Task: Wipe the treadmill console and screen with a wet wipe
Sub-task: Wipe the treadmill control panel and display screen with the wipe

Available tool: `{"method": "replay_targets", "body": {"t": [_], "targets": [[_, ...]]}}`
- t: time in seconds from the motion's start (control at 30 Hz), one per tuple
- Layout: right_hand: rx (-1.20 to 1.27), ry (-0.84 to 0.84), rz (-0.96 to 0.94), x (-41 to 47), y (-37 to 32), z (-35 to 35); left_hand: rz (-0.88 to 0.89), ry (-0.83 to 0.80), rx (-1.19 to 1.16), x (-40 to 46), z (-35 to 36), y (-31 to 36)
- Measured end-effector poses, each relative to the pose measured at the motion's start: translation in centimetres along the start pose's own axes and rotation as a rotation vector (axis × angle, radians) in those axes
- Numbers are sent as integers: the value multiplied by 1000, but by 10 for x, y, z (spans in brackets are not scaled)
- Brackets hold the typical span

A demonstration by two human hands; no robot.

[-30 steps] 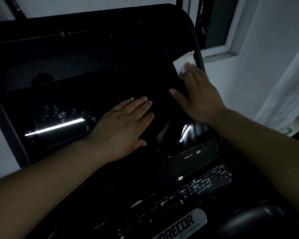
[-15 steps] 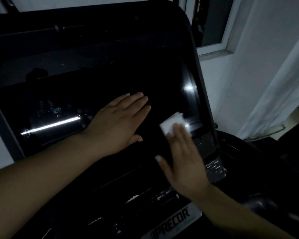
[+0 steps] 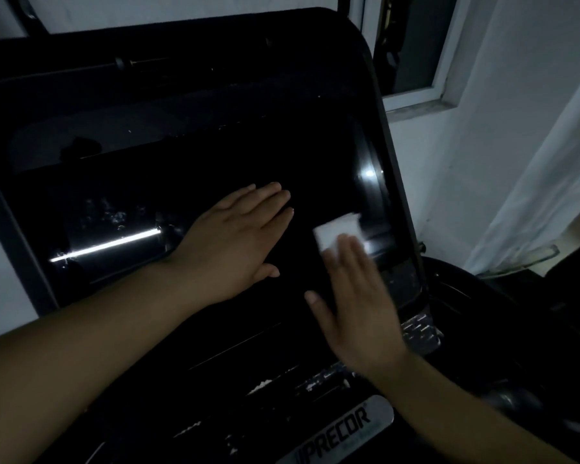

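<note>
The black treadmill console point(image 3: 188, 78) fills the view, with its dark glossy screen point(image 3: 315, 155) in the middle. My left hand point(image 3: 235, 239) lies flat on the screen, fingers together, holding nothing. My right hand point(image 3: 355, 303) presses a folded white wet wipe point(image 3: 335, 232) against the lower right part of the screen with its fingertips. Most of the wipe shows above the fingers. Below the screen runs a worn button strip point(image 3: 315, 380) with flaked markings.
A silver PRECOR badge point(image 3: 342, 426) sits at the console's lower edge. A window frame point(image 3: 416, 95) and white wall are behind on the right, a pale curtain point(image 3: 549, 162) hangs far right. A dark handlebar point(image 3: 503, 396) curves at the lower right.
My right hand slid the wipe down from the screen's upper right edge to its lower right part. Over the last half second it barely moved. My left hand stayed flat.
</note>
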State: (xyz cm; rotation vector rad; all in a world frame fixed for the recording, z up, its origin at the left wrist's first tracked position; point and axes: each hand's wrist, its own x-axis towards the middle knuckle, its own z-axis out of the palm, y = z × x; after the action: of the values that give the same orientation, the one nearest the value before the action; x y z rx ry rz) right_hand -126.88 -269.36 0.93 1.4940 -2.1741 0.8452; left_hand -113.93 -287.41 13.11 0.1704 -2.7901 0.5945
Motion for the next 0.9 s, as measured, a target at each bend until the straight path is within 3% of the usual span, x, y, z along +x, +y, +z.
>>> {"method": "replay_targets", "body": {"t": [0.1,0.17,0.33,0.4,0.47,0.63,0.73,0.8,0.9], "targets": [[33,-51,-173,-13,-20,8,4,0,-8,0,0,1],[3,-60,-182,-8,-7,4,6,-11,-8,-1,0,1],[-30,6,196,13,42,-18,6,-15,-36,-17,-12,-8],[-35,-1,251,12,35,-14,20,-27,-18,-30,-18,-16],[-47,-8,214,8,9,-6,26,-51,11,-43,-20,-24],[4,-47,-105,-28,-82,22,6,-111,53,-67,-19,-34],[14,-87,-237,-43,-94,28,9,-122,57,-76,-19,-36],[9,-69,-231,-38,-71,23,7,-115,72,-82,-22,-38],[-47,-3,-25,-24,-20,7,-13,-86,80,-95,-28,-41]]}}
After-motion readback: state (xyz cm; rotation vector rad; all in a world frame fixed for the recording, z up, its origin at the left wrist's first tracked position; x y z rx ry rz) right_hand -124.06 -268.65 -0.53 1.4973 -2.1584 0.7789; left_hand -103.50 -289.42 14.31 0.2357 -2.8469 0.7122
